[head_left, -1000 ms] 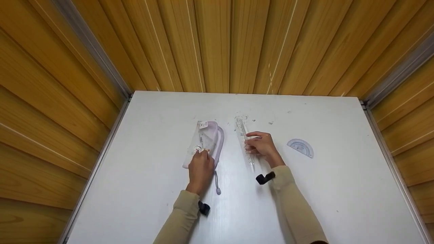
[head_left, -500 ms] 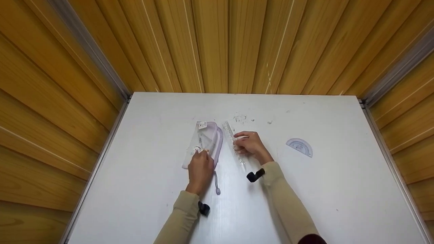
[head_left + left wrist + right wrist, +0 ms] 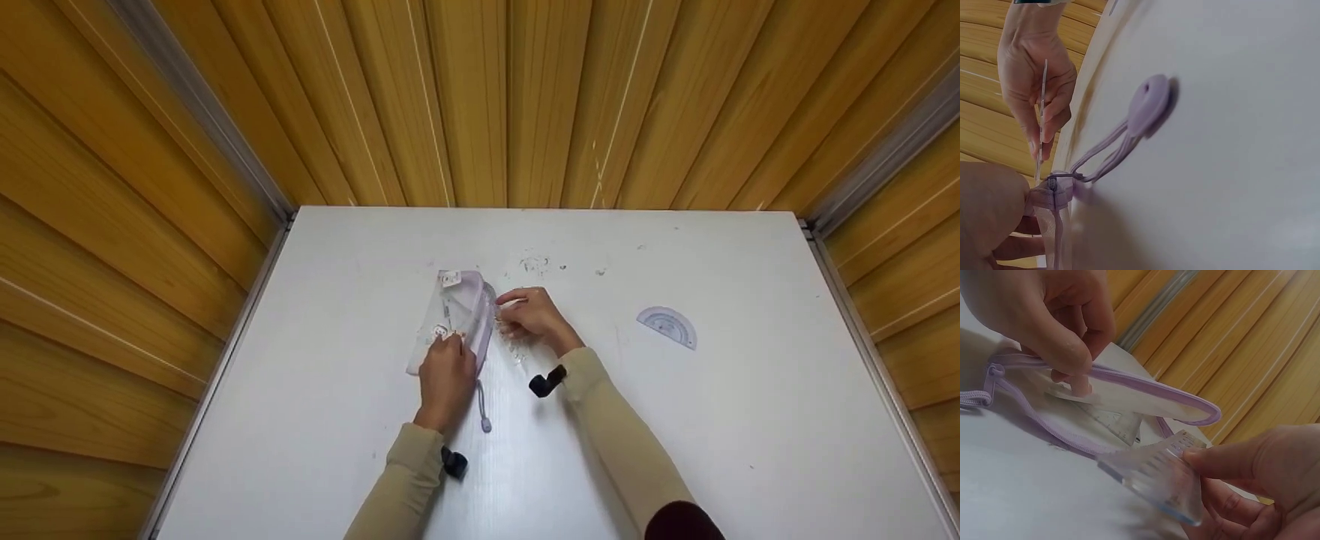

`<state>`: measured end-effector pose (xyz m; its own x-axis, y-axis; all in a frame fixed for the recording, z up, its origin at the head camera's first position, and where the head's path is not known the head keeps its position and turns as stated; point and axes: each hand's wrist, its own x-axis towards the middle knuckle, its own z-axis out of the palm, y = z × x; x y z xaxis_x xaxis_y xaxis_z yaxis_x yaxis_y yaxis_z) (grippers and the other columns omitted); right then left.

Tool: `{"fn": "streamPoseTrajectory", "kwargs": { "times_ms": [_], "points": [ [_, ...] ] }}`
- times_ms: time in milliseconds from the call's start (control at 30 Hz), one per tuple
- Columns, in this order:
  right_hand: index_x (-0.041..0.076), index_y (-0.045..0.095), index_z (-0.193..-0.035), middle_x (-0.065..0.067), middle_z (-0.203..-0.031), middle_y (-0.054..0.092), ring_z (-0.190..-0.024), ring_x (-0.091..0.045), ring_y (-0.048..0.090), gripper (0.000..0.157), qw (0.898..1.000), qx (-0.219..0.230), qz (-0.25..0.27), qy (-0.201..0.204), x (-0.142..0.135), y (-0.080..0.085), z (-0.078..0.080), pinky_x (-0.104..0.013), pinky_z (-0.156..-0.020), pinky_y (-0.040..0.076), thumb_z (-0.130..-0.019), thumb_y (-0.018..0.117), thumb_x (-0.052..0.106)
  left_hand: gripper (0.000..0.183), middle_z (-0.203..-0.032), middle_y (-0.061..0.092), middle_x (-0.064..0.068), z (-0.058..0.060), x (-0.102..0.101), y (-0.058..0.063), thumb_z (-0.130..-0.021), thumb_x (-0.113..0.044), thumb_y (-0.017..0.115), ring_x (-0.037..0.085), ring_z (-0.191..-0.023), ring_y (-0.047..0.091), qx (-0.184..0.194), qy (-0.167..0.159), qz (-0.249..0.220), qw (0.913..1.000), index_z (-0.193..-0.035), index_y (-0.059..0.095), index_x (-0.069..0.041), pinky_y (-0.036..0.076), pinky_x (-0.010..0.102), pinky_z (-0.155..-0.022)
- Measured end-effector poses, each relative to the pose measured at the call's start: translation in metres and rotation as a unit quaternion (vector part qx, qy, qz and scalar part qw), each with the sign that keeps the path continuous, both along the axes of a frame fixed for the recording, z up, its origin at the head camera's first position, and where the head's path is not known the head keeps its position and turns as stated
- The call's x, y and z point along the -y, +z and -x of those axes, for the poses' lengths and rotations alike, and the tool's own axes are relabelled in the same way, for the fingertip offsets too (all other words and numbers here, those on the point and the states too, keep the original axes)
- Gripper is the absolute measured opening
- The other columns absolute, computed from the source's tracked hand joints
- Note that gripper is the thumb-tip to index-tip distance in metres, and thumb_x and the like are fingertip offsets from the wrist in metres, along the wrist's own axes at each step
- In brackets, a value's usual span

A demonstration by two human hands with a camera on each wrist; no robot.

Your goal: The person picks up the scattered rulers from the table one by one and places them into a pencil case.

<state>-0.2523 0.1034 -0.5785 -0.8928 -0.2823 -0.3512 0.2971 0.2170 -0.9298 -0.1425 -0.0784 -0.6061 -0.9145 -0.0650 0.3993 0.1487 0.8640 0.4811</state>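
A see-through pencil pouch (image 3: 459, 289) with lilac zip edging lies on the white table. Its upper edge is pinched by my left hand (image 3: 446, 379), so the mouth gapes in the right wrist view. Inside the pouch a clear set square (image 3: 1114, 422) shows. My right hand (image 3: 534, 315) holds a clear ruler (image 3: 1157, 478) between thumb and fingers, tilted, with its far end at the pouch's mouth. From the zip end hangs a lilac cord with an oval pull (image 3: 1148, 107).
A clear protractor (image 3: 667, 328) lies on the table (image 3: 750, 390) to the right of the right hand. Small dark marks dot the tabletop beyond the hands. Wood-patterned walls (image 3: 480, 105) enclose the table's back and sides.
My right hand has carried the ruler leftward from the table's middle to the pouch's mouth. The left hand keeps its grip on the pouch edge, and the protractor stays put.
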Motion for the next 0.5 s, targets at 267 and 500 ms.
{"fn": "streamPoseTrajectory", "kwargs": {
  "times_ms": [267,500],
  "points": [
    [0.000,0.069,-0.113,-0.018,-0.082,0.072,-0.061,-0.021,0.069,0.031,1.000,-0.007,-0.013,0.012,0.020,-0.001,0.009,-0.033,-0.055,0.056,-0.082,0.071,0.001,0.007,-0.073,0.061,0.011,0.001,0.002,0.001,-0.087,-0.010,0.063,0.030,-0.063,0.063,-0.006,-0.006,0.012,0.9999,-0.087,0.065,-0.003,0.050,0.045,-0.052],
    [0.003,0.071,-0.108,-0.015,-0.074,0.070,-0.054,-0.018,0.066,0.027,0.999,-0.014,-0.028,0.016,0.031,-0.006,0.012,-0.029,-0.048,0.052,-0.081,0.071,0.002,0.009,-0.074,0.061,0.010,0.000,0.003,0.001,-0.088,-0.012,0.061,0.028,-0.064,0.062,0.006,-0.010,0.008,0.9999,-0.087,0.064,-0.004,0.049,0.043,-0.053]
  ]
}}
